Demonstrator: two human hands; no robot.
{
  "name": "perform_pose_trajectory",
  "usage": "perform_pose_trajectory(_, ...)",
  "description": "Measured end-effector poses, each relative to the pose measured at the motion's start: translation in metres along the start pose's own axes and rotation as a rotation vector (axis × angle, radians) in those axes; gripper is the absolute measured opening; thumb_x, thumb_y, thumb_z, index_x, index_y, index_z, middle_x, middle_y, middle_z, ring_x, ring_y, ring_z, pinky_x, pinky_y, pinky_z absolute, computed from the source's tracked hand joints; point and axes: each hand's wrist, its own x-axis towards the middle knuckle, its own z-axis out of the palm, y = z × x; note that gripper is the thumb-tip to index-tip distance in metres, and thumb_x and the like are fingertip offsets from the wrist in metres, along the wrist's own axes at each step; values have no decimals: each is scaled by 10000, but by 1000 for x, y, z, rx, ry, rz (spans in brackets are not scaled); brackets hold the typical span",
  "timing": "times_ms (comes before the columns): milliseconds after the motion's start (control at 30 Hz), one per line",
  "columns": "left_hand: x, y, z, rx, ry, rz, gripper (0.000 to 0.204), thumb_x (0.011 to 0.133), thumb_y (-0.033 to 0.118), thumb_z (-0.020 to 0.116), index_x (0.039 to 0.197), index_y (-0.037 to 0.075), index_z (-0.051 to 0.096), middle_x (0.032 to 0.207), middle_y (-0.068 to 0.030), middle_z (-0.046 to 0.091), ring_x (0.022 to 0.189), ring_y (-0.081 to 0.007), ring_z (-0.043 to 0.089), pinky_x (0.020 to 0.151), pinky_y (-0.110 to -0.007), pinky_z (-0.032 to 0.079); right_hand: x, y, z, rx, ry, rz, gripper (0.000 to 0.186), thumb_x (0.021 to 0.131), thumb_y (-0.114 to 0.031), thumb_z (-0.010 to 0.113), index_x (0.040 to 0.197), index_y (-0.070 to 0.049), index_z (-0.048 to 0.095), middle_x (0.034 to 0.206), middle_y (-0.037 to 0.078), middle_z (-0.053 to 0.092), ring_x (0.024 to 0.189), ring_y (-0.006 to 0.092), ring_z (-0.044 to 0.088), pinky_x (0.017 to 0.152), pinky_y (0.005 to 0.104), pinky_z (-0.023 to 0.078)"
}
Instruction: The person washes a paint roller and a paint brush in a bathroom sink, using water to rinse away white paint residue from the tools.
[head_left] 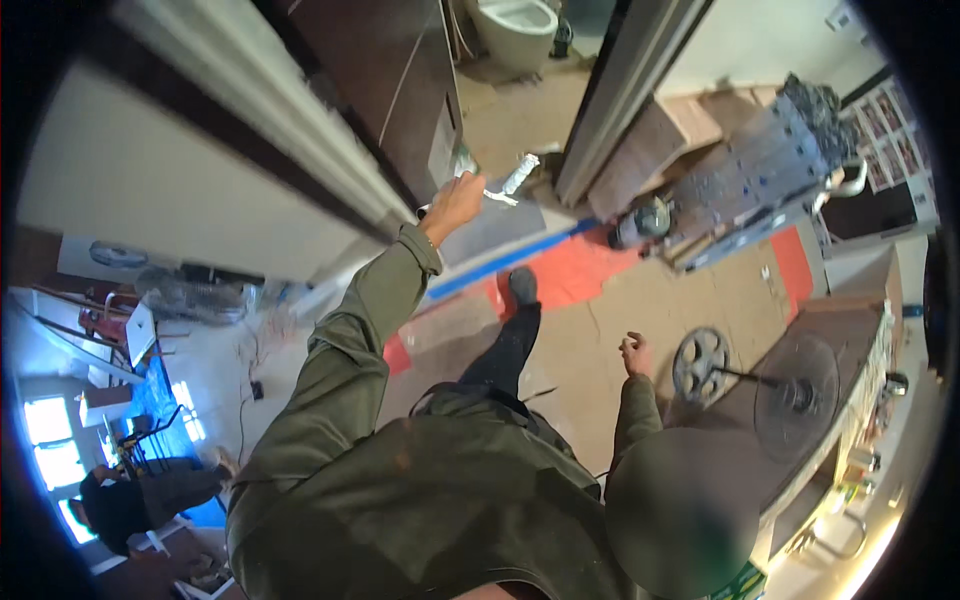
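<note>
My left hand point(456, 206) is closed round the handle end of a small paint roller point(520, 175), held out in front of the doorway. The roller has a white, fuzzy-looking sleeve and a bent frame that looks white, coated or wrapped. Its handle is mostly hidden by my fingers. My right hand point(634, 354) hangs low at my side above the covered floor, its fingers loosely bent and slightly apart, with nothing visible in them. A dark door point(390, 70) stands open just beyond my left hand.
A toilet point(515, 30) is visible through the doorway. Blue tape point(520, 255) and red sheeting point(570, 275) cross the threshold. On the right are a stand fan point(700, 365) and a long metal-and-blue piece point(750, 165). At far left, another person point(150, 500) stands near furniture.
</note>
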Motion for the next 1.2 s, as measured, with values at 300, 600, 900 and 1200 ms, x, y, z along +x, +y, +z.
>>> perform_pose_trajectory(300,387,-23,-203,-101,364,-140,216,815,11,560,1018,-53,520,1051,-314,575,1019,-477,576,817,-544,484,263,-262,79,-201,-264,-367,405,817,-299,675,1154,-84,615,811,161,696,773,316,682,712,429,538)
perform_pose_trajectory(600,700,-95,-328,-515,832,-578,342,902,85,547,1181,-81,438,1152,-300,540,1071,-445,567,882,-526,479,529,-476,121,-243,-432,-525,456,824,-352,637,1187,-77,606,960,241,684,938,392,655,839,462,516)
perform_pose_trajectory(900,867,-235,-337,-757,1105,-1040,308,844,-40,591,1104,-48,427,1051,-286,604,962,-427,648,796,-466,589,749,-670,137,-374,-478,-431,465,796,-322,651,1194,-81,635,930,218,700,903,357,674,843,427,520)
perform_pose_trajectory(1200,967,-410,-289,-573,949,-1446,398,886,87,579,1234,-25,422,1193,-266,555,1074,-377,619,864,-479,557,895,-678,83,-187,-522,-249,409,852,-235,627,1194,-12,612,854,175,708,747,224,681,692,351,546)
